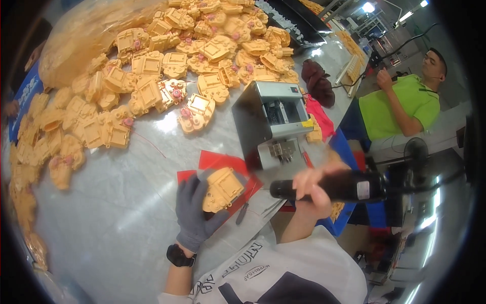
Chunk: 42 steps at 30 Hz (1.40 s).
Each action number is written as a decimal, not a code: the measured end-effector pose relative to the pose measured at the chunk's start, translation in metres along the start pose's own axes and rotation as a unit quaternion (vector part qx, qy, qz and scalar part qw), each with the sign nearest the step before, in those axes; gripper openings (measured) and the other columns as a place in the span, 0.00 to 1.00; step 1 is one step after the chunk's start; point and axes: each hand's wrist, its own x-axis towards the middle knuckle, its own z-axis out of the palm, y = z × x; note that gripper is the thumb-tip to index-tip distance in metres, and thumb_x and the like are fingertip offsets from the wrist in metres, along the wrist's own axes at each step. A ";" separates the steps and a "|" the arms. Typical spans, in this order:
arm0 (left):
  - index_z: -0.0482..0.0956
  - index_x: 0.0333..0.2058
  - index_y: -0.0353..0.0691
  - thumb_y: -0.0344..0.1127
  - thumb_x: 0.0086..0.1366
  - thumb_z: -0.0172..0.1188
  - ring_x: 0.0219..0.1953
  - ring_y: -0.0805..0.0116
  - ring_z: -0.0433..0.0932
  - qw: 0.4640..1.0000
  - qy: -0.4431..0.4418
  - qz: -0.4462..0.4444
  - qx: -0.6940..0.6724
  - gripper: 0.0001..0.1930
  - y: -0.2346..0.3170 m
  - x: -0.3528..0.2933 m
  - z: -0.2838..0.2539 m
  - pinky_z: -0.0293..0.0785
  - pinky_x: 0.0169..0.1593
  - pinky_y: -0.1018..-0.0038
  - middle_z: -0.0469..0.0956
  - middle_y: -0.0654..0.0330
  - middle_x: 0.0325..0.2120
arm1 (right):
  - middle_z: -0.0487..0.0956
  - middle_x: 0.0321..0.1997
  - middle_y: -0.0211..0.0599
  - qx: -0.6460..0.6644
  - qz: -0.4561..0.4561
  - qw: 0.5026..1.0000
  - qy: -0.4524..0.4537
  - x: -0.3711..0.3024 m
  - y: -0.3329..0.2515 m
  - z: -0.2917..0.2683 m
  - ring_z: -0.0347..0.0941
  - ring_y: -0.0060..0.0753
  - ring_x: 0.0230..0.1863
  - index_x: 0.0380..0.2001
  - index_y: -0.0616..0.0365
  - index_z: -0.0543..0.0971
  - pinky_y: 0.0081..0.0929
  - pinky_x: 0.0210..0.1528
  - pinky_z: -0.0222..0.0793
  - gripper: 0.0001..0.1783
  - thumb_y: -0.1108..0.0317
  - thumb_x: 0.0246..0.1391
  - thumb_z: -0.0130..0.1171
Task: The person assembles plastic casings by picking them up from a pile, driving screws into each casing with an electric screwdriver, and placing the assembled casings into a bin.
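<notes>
My left hand (pixel 194 213), in a grey glove, grips a yellow plastic housing (pixel 223 189) by its left and lower edges. The housing rests on a red mat (pixel 210 161), its square recess facing up. Held in my bare right hand (pixel 316 190) is a black electric screwdriver (pixel 349 187), lying nearly level with its nose toward the housing and apart from it. Motion blurs this hand somewhat, but its fingers are wrapped round the tool. A small screwdriver with a dark handle (pixel 242 213) lies at the mat's lower edge.
Beyond the mat stands a silver and black screw feeder (pixel 272 119). Yellow housings (pixel 152 66) are heaped across the far and left table, some with pink parts and thin red wires. A dark cloth (pixel 317 83) and blue bin (pixel 344 218) are at right. Another person (pixel 397 109) in lime green is beyond.
</notes>
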 end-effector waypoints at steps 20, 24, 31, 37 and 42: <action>0.64 0.52 0.34 0.49 0.48 0.63 0.51 0.43 0.66 1.000 0.013 -0.012 0.003 0.36 -0.012 -0.005 0.000 0.59 0.56 0.53 0.66 0.41 0.49 | 0.67 0.18 0.34 0.040 0.038 0.991 -0.125 0.000 0.041 0.071 0.63 0.26 0.16 0.46 0.59 0.59 0.25 0.23 0.64 0.25 0.79 0.40 0.51; 0.63 0.52 0.32 0.47 0.49 0.62 0.51 0.43 0.66 0.998 0.040 -0.018 -0.035 0.35 -0.011 -0.006 -0.002 0.61 0.56 0.55 0.66 0.42 0.49 | 0.66 0.19 0.35 0.002 0.033 0.988 -0.150 0.001 0.043 0.080 0.64 0.27 0.15 0.46 0.61 0.60 0.27 0.24 0.63 0.25 0.75 0.39 0.48; 0.62 0.52 0.31 0.45 0.47 0.63 0.51 0.43 0.67 0.999 0.037 -0.031 -0.018 0.36 -0.014 -0.009 0.000 0.62 0.55 0.56 0.66 0.42 0.50 | 0.66 0.19 0.34 -0.018 0.065 0.986 -0.151 0.001 0.052 0.091 0.64 0.26 0.16 0.44 0.60 0.59 0.25 0.24 0.64 0.24 0.79 0.40 0.49; 0.62 0.52 0.31 0.44 0.47 0.64 0.51 0.44 0.67 0.999 0.041 -0.016 -0.020 0.36 -0.014 -0.002 -0.001 0.61 0.56 0.55 0.67 0.41 0.48 | 0.67 0.19 0.34 0.001 0.065 0.983 -0.170 0.007 0.064 0.091 0.63 0.23 0.16 0.43 0.60 0.59 0.21 0.22 0.64 0.23 0.82 0.41 0.52; 0.63 0.51 0.32 0.45 0.47 0.64 0.50 0.45 0.67 0.999 0.031 -0.030 -0.024 0.35 -0.012 -0.004 -0.002 0.60 0.56 0.54 0.67 0.42 0.48 | 0.66 0.17 0.34 -0.039 0.099 0.983 -0.151 0.008 0.062 0.101 0.63 0.26 0.14 0.43 0.61 0.60 0.25 0.22 0.63 0.23 0.78 0.40 0.50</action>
